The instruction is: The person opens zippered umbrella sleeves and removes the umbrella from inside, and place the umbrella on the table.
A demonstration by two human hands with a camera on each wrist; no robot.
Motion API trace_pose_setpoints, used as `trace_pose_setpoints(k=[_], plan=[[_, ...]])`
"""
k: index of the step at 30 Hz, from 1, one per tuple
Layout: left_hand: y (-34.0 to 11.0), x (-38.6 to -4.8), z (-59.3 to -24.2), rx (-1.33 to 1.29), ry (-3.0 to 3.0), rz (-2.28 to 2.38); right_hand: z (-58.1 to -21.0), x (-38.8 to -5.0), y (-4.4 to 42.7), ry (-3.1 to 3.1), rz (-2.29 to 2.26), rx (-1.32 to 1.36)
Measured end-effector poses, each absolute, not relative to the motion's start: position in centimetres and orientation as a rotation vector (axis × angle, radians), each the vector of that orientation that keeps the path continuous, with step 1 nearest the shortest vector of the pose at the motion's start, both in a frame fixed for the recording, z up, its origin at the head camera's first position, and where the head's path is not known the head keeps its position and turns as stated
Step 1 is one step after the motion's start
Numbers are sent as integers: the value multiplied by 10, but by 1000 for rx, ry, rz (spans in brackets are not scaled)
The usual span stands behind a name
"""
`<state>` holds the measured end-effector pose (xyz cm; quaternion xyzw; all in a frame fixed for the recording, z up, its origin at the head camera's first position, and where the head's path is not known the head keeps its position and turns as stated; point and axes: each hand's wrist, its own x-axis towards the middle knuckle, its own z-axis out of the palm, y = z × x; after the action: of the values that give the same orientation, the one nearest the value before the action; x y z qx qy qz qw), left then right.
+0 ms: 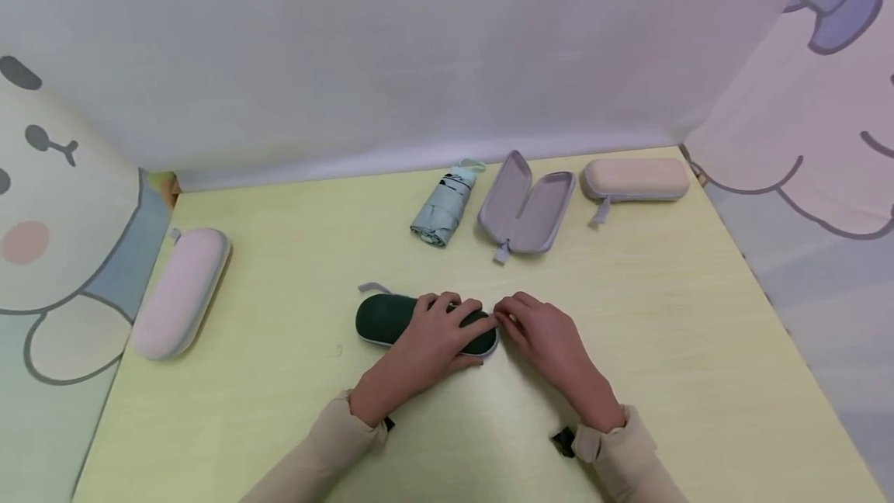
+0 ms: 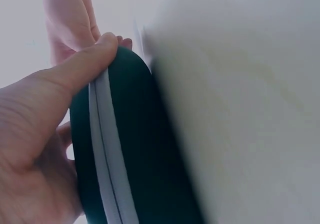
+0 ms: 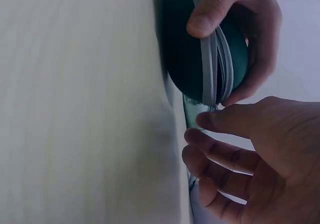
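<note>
A dark green zip glasses case (image 1: 386,318) with a grey zip band lies on the table. My left hand (image 1: 436,336) grips its right part from above. In the left wrist view the thumb (image 2: 85,66) presses near the zip at the case's end. At that end, my right hand (image 1: 548,336) has loosely bent fingers. In the right wrist view its thumb (image 3: 225,121) is close to the frayed zip end (image 3: 211,105); whether they touch is unclear. Nothing shows between thumb and forefinger. A narrow dark gap runs between the zip bands. A grey strap (image 1: 375,286) sticks out at the case's far left.
Along the back of the table lie a folded pale blue umbrella (image 1: 445,206), an opened lilac glasses case (image 1: 527,212) and a closed peach case (image 1: 637,179). A closed pink case (image 1: 183,293) lies at the left edge. Printed cloth (image 1: 419,60) hangs behind the table.
</note>
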<state>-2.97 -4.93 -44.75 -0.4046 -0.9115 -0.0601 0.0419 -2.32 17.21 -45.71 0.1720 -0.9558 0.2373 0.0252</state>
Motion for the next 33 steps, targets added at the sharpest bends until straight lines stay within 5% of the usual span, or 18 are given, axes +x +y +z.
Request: trace_pose_setpoints(k=[33], plan=[[-57, -23, -446, -1420, -2784, -351, -453, -26, 169, -2927, 754, 700]])
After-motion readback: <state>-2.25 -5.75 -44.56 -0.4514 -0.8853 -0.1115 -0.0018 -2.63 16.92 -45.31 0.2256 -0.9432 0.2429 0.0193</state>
